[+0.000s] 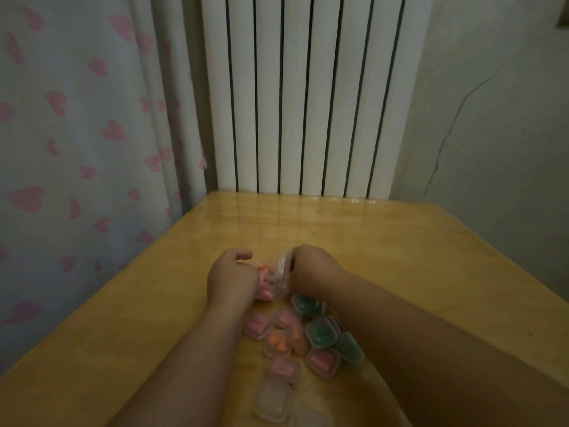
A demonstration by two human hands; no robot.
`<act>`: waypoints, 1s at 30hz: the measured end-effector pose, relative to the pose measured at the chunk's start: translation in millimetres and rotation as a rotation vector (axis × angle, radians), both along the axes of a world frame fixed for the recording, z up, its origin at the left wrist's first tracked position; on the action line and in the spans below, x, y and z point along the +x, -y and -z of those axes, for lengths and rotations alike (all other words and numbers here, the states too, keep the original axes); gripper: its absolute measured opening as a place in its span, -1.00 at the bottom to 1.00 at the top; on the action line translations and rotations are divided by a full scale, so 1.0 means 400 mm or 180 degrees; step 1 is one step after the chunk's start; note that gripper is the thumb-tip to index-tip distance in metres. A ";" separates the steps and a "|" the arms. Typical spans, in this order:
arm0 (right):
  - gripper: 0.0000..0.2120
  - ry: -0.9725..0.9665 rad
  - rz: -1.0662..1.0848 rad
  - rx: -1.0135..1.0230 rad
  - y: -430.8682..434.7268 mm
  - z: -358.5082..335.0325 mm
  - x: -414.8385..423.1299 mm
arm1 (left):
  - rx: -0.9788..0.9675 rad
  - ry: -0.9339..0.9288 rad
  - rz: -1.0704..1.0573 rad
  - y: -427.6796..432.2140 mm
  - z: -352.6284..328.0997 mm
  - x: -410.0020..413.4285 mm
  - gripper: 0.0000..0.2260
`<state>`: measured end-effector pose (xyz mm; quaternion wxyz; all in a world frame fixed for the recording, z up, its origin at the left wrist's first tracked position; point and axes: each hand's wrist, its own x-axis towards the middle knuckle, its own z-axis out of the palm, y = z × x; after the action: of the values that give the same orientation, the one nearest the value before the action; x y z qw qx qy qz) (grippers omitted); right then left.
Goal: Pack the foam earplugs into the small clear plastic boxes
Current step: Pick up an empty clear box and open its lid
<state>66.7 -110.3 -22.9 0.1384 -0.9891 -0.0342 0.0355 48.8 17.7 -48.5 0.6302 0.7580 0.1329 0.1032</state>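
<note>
Head view, in dim light. No brand, label or writing can be read anywhere.

Just below the frame's centre, two bare hands meet over a yellow wooden counter (pixel 400 241). Between them is a small clear bag (pixel 280 274) holding pink foam earplugs (pixel 265 283), short rounded pieces bunched together. The left hand (pixel 232 280), at 9 o'clock of the bag, has its fingers curled round the bag's lower part. The right hand (pixel 312 266), at 3 o'clock, pinches the bag's upper edge with curled fingers.

At 6 o'clock of the hands, between the forearms, a loose cluster of small clear boxes (pixel 320 332) lies on the counter, some touching or overlapping. Three hold green earplugs, about four hold pink, and at least one holds orange. Nearest the camera lie pale boxes (pixel 272 402); I cannot tell what is in them.

At 12 o'clock stands a white ribbed radiator (pixel 308 103). At 9 o'clock hangs a pale curtain (pixel 77 134) with pink hearts. At 3 o'clock is a wall (pixel 492 134) with a thin crack.
</note>
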 end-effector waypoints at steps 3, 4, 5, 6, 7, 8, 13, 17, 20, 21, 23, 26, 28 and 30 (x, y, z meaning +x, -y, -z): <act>-0.84 0.0075 -0.0023 0.0103 0.010 0.000 -0.006 | 0.0115 -0.0037 0.0003 0.000 0.005 0.002 -0.72; -0.84 0.0030 -0.0045 0.0145 0.012 -0.001 -0.008 | 0.0219 -0.0025 0.0002 -0.002 0.010 0.004 -0.72; -0.84 -0.0017 -0.0072 0.0162 0.014 -0.001 -0.010 | 0.0300 -0.0028 0.0004 -0.002 0.014 0.007 -0.72; -0.84 -0.0054 -0.0079 0.0178 0.016 0.001 -0.011 | 0.0357 -0.0013 0.0017 -0.002 0.017 0.007 -0.72; -0.85 -0.0057 -0.0068 0.0205 0.016 0.001 -0.011 | 0.0381 0.0005 0.0043 -0.002 0.017 0.004 -0.72; -0.86 -0.0052 -0.0044 0.0254 0.016 0.002 -0.011 | 0.0391 0.0040 0.0051 -0.003 0.023 0.010 -0.72; -0.93 -0.0111 -0.0224 0.0715 0.011 -0.016 -0.019 | 0.0478 0.0102 -0.0008 -0.003 0.031 0.016 -0.71; -0.89 -0.0287 -0.0394 0.0554 0.008 -0.013 -0.023 | 0.0487 0.0087 -0.0024 0.001 0.029 0.015 -0.72; -0.91 -0.0200 -0.0354 0.0404 0.001 -0.004 -0.018 | 0.0560 0.0137 -0.0013 0.000 0.033 0.021 -0.71; -0.92 -0.0168 -0.0334 0.0303 -0.003 -0.004 -0.017 | 0.0554 0.0133 0.0009 0.001 0.034 0.020 -0.71; -0.79 -0.0146 -0.0292 0.0043 -0.013 -0.007 -0.013 | 0.0533 0.0090 0.0043 0.002 0.033 0.018 -0.71; -0.73 -0.0212 -0.0279 -0.0304 -0.026 -0.015 -0.010 | 0.0489 0.0091 0.0065 0.003 0.032 0.017 -0.71; -0.75 -0.0299 -0.0282 -0.0457 -0.035 -0.021 -0.010 | 0.0534 0.0087 0.0055 0.001 0.031 0.015 -0.72; -0.75 -0.0395 -0.0292 -0.0548 -0.044 -0.026 -0.010 | 0.0592 0.0087 0.0062 0.000 0.031 0.016 -0.73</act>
<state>62.7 -92.7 -12.6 0.0530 -0.9907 -0.0675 0.1058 55.4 17.6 -60.8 0.5598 0.8130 0.1068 0.1192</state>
